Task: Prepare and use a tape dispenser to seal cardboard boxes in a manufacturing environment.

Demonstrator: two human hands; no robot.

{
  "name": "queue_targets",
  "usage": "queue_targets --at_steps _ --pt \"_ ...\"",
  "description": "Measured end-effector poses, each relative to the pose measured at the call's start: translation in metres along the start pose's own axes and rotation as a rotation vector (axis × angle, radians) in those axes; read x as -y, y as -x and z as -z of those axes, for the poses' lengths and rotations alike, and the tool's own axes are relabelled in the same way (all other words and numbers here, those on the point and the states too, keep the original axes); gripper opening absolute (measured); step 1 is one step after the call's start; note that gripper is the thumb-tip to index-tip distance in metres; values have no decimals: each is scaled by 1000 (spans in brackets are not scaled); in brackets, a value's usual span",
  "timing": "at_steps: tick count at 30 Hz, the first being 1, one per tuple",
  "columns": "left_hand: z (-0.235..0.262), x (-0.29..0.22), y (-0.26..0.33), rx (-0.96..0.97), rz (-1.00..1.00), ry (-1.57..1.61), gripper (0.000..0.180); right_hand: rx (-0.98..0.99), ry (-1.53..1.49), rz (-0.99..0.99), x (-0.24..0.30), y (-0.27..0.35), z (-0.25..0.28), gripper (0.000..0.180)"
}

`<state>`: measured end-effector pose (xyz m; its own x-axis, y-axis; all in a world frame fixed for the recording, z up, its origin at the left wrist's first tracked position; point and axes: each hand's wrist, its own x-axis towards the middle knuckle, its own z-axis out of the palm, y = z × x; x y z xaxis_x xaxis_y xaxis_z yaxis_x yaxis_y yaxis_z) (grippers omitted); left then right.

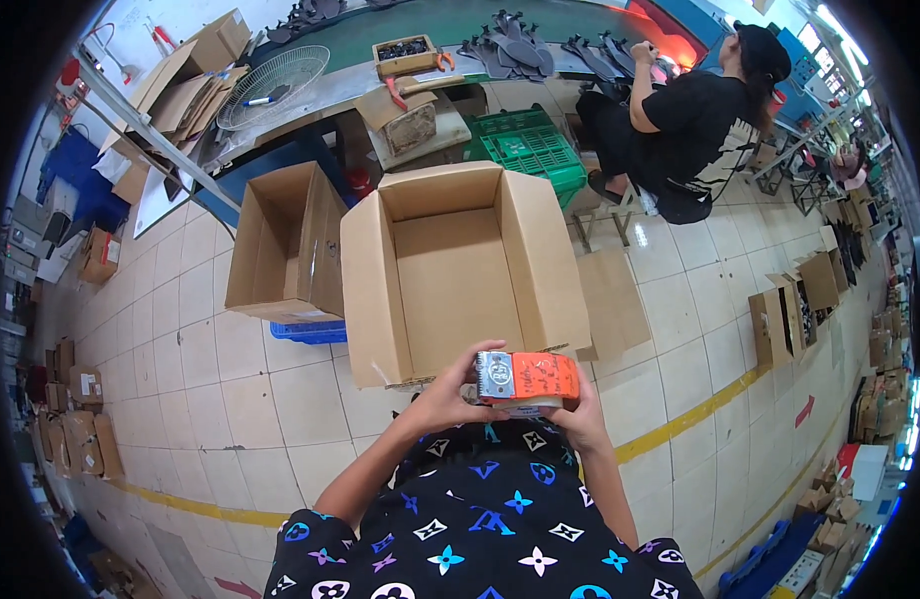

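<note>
Close to my body I hold an orange tape dispenser in both hands. A metal plate with a toothed edge sits at its left end, and a pale roll of tape shows below the orange part. My left hand is closed on the metal end. Around the right end and the roll my right hand is closed, with some fingers hidden. Just beyond them is a large cardboard box with its flaps spread, and bare cardboard shows inside it.
A second open cardboard box stands to the left over a blue crate. Green crates lie behind. A co-worker sits at the far right by the bench. Flat cardboard lies on the tiled floor beside the large box.
</note>
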<state>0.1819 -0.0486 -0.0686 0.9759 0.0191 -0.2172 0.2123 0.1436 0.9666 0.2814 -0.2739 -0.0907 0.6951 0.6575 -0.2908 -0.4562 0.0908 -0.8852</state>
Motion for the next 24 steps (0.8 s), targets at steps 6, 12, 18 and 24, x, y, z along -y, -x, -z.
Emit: queue_targets --at_steps 6,12,18,24 --pt "1 11 1 33 -101 -56 83 54 58 207 3 4 -4 106" --pt "6 20 -3 121 -389 -118 75 148 716 517 17 5 5 94" --pt "1 12 4 93 -76 -124 95 100 904 359 39 11 0 78" --pt "17 25 24 143 -74 -174 116 11 656 162 24 13 26 71"
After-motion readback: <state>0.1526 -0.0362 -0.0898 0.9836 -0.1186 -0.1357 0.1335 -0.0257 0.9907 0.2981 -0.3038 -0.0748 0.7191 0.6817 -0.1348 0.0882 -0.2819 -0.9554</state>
